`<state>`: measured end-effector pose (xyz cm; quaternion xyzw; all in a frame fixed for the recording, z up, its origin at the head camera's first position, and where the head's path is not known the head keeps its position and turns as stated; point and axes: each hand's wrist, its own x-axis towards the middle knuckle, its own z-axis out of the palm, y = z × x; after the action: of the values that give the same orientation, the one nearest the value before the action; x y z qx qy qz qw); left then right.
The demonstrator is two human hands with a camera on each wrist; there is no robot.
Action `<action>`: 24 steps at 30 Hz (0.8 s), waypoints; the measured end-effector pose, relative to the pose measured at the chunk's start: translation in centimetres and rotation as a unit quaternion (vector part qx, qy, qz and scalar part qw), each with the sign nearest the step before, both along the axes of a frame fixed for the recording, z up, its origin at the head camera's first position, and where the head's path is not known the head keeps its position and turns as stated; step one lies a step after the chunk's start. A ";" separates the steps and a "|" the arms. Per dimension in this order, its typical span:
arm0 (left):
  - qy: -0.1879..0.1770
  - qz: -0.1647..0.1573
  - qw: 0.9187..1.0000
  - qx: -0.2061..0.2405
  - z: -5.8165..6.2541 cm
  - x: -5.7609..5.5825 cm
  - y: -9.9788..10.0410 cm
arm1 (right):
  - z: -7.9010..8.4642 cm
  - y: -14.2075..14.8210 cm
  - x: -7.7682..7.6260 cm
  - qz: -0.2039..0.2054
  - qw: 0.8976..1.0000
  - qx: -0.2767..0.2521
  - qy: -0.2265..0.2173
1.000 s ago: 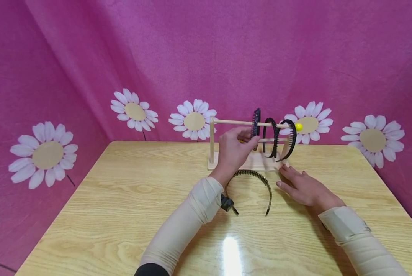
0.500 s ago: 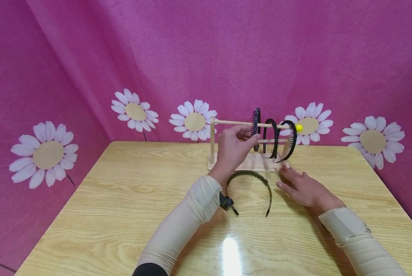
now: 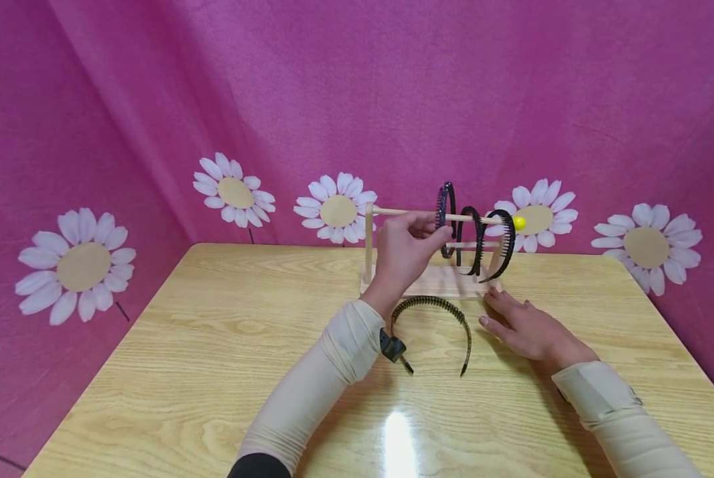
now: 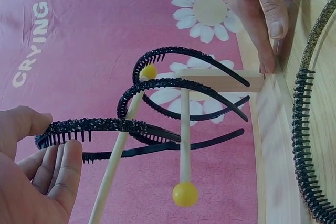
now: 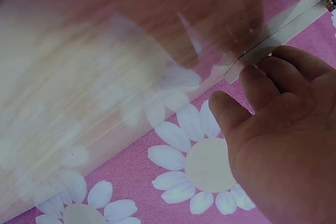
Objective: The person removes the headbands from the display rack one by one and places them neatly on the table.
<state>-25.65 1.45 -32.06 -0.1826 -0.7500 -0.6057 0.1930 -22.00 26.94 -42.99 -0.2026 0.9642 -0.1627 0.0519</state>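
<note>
My left hand pinches a black toothed headband that hangs over the upper rod of a wooden stand. In the left wrist view the same glittery headband sits between thumb and fingers. Farther right along the rods hang more black headbands, apart from my left hand. My right hand lies low with straight fingers, its fingertips at the right end of the stand's base. In the right wrist view that hand has its fingertips against the base edge.
A dark gold spring-like headband lies on the wooden table in front of the stand, beside my left wrist. Yellow balls cap the rods, one at the upper rod's end. Behind hangs a pink cloth with daisies.
The headband in my left hand has turned slightly and risen a little, so its loop now shows wider. My right hand has stayed at the stand's base.
</note>
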 end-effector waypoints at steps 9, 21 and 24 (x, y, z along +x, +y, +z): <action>0.007 0.005 1.000 0.008 0.5 -0.1 0.0 | -0.1 0.1 -0.1 0.007 1.000 -0.001 0.006; 0.026 0.018 0.999 0.011 1.4 -0.4 -0.3 | -0.1 0.0 0.1 0.001 1.000 0.003 0.003; 0.028 0.022 0.999 0.008 1.5 -0.5 -0.4 | -0.1 0.0 0.1 -0.003 1.000 0.005 -0.001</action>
<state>-26.19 1.00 -30.60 -0.1812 -0.7436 -0.6018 0.2282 -21.93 26.93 -43.07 -0.1992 0.9656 -0.1585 0.0530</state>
